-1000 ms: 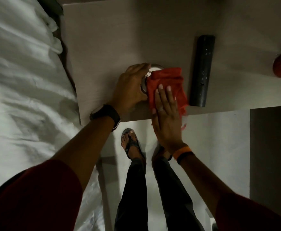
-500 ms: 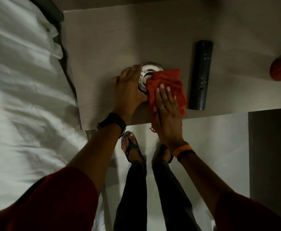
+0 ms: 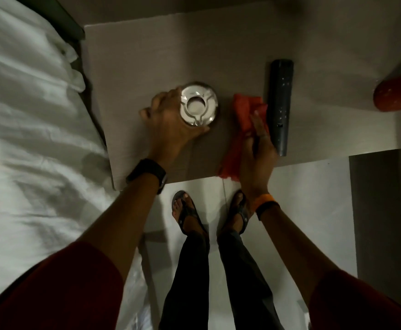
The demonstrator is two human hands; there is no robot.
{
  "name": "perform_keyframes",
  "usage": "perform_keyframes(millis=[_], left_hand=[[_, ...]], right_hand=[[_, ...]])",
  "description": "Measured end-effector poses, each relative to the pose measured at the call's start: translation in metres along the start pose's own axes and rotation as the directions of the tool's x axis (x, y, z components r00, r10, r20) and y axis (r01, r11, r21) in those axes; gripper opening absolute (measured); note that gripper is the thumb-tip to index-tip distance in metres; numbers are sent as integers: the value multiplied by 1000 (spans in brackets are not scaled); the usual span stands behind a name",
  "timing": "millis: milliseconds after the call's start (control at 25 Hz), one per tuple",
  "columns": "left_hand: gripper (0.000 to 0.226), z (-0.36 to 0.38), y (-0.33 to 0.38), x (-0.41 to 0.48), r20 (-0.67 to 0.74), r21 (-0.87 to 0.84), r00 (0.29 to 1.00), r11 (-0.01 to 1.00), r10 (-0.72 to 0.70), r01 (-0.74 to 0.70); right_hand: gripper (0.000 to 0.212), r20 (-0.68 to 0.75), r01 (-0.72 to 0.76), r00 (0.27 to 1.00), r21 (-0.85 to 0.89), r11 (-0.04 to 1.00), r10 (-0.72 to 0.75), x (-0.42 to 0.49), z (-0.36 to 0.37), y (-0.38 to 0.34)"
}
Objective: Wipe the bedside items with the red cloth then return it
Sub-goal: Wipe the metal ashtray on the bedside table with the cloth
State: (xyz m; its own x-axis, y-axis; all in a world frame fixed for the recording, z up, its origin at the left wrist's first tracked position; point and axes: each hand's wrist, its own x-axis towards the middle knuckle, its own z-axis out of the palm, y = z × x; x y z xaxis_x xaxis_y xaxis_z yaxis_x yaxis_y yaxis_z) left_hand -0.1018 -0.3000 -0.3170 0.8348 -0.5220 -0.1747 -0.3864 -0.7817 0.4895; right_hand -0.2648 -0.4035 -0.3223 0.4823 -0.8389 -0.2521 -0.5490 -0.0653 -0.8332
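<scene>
A round shiny metal ashtray [image 3: 199, 104] sits on the bedside table [image 3: 147, 55]. My left hand [image 3: 168, 125] grips it from its left and near side. The red cloth [image 3: 238, 132] lies bunched to the right of the ashtray and trails down to the table's front edge. My right hand [image 3: 257, 151] is closed on the cloth, right beside a long black remote control [image 3: 279, 106] that lies lengthwise on the table.
A bed with rumpled white sheets [image 3: 28, 139] fills the left side. A red rounded object [image 3: 397, 94] rests at the table's right end. My sandalled feet [image 3: 187, 210] stand on the pale floor below the table's front edge.
My right hand has drawn the red cloth off the ashtray and over to the right, next to the remote. The ashtray's whole top now shows. My left hand still holds it.
</scene>
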Motion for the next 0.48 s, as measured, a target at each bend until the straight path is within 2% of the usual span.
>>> perform_keyframes(millis=[40,80,120,160,200,240,280,320,400,440,480], left_hand=[[104,-7,-5,4,-42,6,999,1000,-5,5],[103,-15,-8,9,-84,7,996,1000,0,1],[102,-21,-9,12,-116,8,993,1000,13,-13],[100,-26,-8,16,-137,13,990,999,32,-30],[100,-29,-5,20,-145,25,988,999,51,-48],[100,-31,0,23,-139,40,988,997,63,-58],[101,-31,6,24,-122,50,990,997,71,-65],[102,-31,10,26,-103,52,992,996,75,-70],[102,-32,13,25,-75,43,994,996,83,-80],[102,-31,12,23,-65,43,994,995,91,-88],[103,-30,11,22,-49,49,994,994,99,-97]], right_hand=[[44,-13,44,999,-31,999,-45,9,9,-3],[47,37,137,990,-159,978,-133,18,22,-7],[50,141,263,964,-345,901,-228,23,38,-11],[54,246,390,920,-488,781,-305,26,53,-13],[55,340,486,873,-547,682,-350,26,65,-14],[56,432,581,813,-550,600,-391,24,69,-13],[55,539,694,719,-515,504,-439,17,67,-7],[56,645,802,596,-453,389,-478,7,59,1],[61,795,930,369,-310,199,-482,-10,31,22],[63,825,956,294,-250,154,-484,-17,14,29],[63,824,963,268,-219,155,-500,-26,-1,34]])
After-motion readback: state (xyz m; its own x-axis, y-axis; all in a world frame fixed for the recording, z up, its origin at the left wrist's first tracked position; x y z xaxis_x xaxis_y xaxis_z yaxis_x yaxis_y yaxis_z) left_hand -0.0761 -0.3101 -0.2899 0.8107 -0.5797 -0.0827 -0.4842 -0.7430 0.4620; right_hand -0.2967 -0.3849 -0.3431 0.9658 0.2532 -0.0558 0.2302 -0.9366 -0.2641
